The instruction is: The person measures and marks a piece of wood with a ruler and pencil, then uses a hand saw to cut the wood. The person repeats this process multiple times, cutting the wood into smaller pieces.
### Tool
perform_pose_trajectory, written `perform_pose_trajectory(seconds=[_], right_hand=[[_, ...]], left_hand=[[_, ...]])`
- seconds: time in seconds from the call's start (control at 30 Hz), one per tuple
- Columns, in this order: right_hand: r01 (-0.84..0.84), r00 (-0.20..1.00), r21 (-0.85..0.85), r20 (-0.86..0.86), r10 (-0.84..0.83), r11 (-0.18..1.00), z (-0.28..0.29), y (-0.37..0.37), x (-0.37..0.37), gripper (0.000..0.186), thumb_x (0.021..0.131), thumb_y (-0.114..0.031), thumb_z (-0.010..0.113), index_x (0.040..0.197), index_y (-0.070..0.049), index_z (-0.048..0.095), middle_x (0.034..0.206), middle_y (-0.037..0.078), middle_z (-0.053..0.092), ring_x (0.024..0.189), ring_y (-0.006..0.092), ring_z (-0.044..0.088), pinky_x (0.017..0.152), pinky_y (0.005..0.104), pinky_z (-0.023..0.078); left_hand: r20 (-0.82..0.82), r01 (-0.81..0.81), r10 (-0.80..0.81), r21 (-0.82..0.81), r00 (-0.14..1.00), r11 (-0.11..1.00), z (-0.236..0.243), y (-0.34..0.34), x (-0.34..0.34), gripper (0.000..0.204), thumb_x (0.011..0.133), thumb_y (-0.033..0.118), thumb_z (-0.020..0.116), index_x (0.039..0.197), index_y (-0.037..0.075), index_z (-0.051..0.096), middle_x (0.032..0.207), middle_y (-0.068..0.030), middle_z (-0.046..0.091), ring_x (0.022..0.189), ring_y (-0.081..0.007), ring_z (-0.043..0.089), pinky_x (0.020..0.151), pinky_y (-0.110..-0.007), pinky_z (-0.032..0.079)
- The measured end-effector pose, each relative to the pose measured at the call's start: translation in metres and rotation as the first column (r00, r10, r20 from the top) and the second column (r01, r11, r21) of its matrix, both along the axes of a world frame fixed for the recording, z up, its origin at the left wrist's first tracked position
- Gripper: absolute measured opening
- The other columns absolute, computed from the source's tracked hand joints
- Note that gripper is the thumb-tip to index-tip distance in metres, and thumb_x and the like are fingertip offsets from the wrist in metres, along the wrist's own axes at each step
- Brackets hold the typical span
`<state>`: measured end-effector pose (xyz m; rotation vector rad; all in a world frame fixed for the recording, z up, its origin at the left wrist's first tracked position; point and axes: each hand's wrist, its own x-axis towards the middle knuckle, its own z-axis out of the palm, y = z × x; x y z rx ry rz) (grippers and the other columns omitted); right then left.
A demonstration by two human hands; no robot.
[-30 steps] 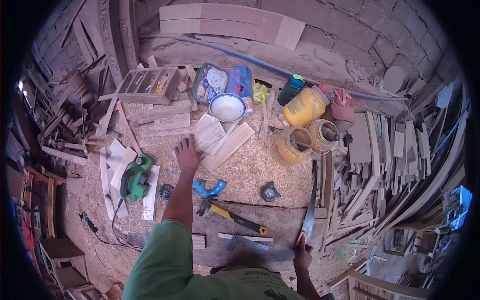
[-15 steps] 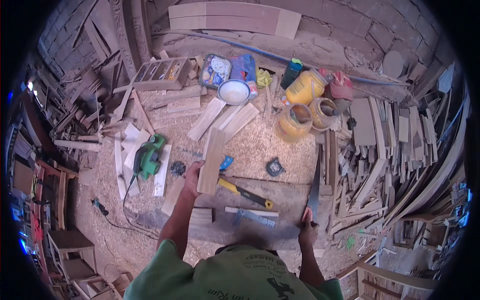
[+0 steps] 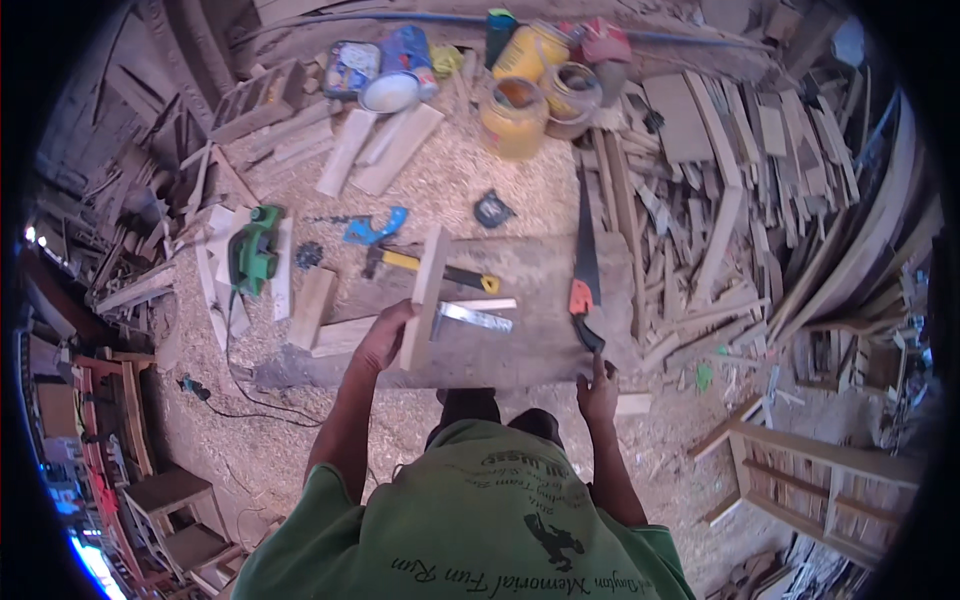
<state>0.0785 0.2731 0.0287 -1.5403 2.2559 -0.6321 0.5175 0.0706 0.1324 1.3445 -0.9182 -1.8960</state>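
My left hand (image 3: pixel 385 335) is closed around a short wooden board (image 3: pixel 428 280), tilted on its edge over the workbench (image 3: pixel 550 360). My right hand (image 3: pixel 597 385) has its fingers apart just below the black handle of a handsaw (image 3: pixel 584 295), which lies along the bench's right side; a fingertip is at the handle's end. Between my hands lie a metal square (image 3: pixel 478 316), a thin wood strip and a yellow-black hammer (image 3: pixel 465 277). A blue-handled tool (image 3: pixel 375 225), a tape measure (image 3: pixel 492 208), a green power planer (image 3: pixel 253 255) and loose boards (image 3: pixel 313 310) lie around them.
At the back stand yellow jars (image 3: pixel 512 135), a white bowl (image 3: pixel 390 93), bags and a slotted wooden box (image 3: pixel 250 102). Stacked offcuts (image 3: pixel 740 180) crowd the right. A wooden frame (image 3: pixel 800 480) is at lower right, a small stool (image 3: pixel 170 500) at lower left. A cord trails down from the planer.
My left hand has picked up a board from the back pile and brought it nearer me. My right hand has released its grip on the saw and moved down. The whole view has shifted.
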Motion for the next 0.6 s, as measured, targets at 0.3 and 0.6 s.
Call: perform_pose_trajectory(seconds=[0.3,0.6], right_hand=[[0.238,0.956,0.269,0.103,-0.273,0.933,-0.059,0.2,-0.057,0.062,0.099,-0.029,0.078,0.15,0.004,0.064,0.132,0.033,0.073,0.127,0.0473,0.069,0.109,0.0538,0.055],[0.268,0.865,0.362,0.317,-0.388,0.893,-0.015,0.24,-0.038,0.057,0.104,-0.031,0.076,0.147,0.005,0.067,0.129,0.028,0.078,0.115,0.0348,0.077,0.102,0.0432,0.06]], left_hand=[[0.893,0.695,0.016,-0.36,0.449,0.623,-0.066,0.075,-0.081,0.084,0.074,0.021,0.086,0.152,0.008,0.058,0.146,-0.0205,0.06,0.135,-0.0447,0.056,0.115,-0.056,0.048],[0.894,0.732,0.207,-0.445,0.397,0.516,-0.09,0.093,-0.083,0.079,0.083,0.03,0.085,0.154,0.01,0.056,0.149,-0.0214,0.057,0.135,-0.0469,0.055,0.115,-0.056,0.047]])
